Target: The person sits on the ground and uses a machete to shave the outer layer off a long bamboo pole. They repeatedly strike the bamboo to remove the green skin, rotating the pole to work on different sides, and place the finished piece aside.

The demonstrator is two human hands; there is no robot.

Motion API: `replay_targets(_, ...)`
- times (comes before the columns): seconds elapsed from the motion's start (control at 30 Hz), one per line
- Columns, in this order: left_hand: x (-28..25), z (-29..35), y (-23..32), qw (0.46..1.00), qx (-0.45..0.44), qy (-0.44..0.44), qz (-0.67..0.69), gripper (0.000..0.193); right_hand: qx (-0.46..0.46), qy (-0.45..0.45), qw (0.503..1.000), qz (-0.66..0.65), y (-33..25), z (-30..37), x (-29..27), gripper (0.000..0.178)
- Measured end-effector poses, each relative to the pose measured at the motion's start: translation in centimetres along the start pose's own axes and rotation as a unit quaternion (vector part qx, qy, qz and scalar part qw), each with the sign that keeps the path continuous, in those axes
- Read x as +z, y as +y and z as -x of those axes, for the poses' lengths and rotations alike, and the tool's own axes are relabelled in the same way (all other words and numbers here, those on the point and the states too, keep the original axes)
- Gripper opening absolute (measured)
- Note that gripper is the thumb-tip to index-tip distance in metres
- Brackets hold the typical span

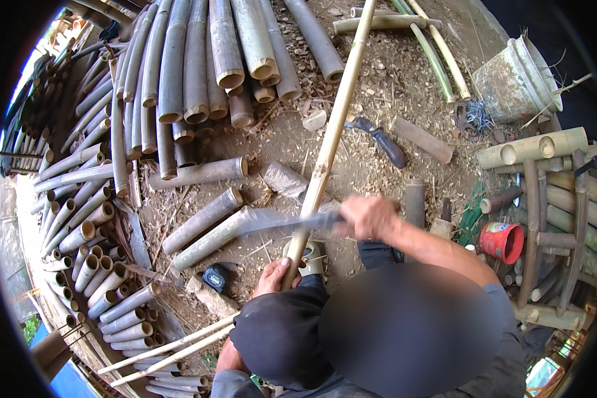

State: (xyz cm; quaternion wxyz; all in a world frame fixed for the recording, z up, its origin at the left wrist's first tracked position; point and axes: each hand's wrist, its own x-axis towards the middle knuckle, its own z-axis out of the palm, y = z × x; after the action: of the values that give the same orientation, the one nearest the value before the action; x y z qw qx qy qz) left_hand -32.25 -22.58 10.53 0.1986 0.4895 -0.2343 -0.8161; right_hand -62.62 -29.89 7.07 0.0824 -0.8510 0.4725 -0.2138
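Observation:
A long, pale bamboo pole (328, 149) slants from the top of the head view down to my lap. My left hand (270, 277) is wrapped round its lower end. In my right hand (368, 217) is a machete (282, 224), its fingers closed on the handle. The blade points left and crosses the pole just above my left hand. It is smeared by motion, so I cannot tell whether it touches the bamboo.
Cut bamboo tubes (172, 73) lie stacked at the left and far side. A dark-handled knife (386, 146) rests among wood chips. Nearby are a tape measure (215, 277), a red container (502, 241), a dirty bucket (516, 79) and a bamboo frame (532, 219).

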Motion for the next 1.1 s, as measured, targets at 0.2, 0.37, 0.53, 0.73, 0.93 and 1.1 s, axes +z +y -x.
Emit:
replay_targets(0.2, -0.5, -0.2, -0.1, 0.999, -0.011, -0.038, 0.022, 0.056, 0.094, -0.096, 0.991, -0.013, 1.5, -1.0, -1.2, 0.062)
replay_targets(0.37, -0.7, -1.1, -1.2, 0.994, -0.026, -0.060, 0.086, 0.059, 0.281, -0.037, 0.953, -0.110, 2.6, -1.8, 0.2, 0.059)
replay_targets(0.53, -0.1, -0.8, -0.3, 0.988, -0.081, -0.041, 0.127, 0.056, -0.136, 0.093, 0.985, -0.046, 0.7, -1.7, 0.7, 0.054)
replay_targets(0.73, -0.5, -0.6, -0.1, 0.984, -0.119, -0.063, 0.118, 0.059, 0.075, -0.069, 0.993, -0.060, 1.2, -1.6, 0.3, 0.055)
replay_targets(0.93, -1.5, -2.3, -0.9, 0.977, -0.067, -0.142, 0.144, 0.059, 0.312, 0.011, 0.944, -0.106, 3.7, -3.6, 1.1, 0.057)
replay_targets(1.1, -1.1, -2.7, -1.5, 0.985, -0.051, -0.090, 0.137, 0.059, 0.016, 0.030, 0.999, -0.016, 2.1, -1.5, 2.8, 0.065)
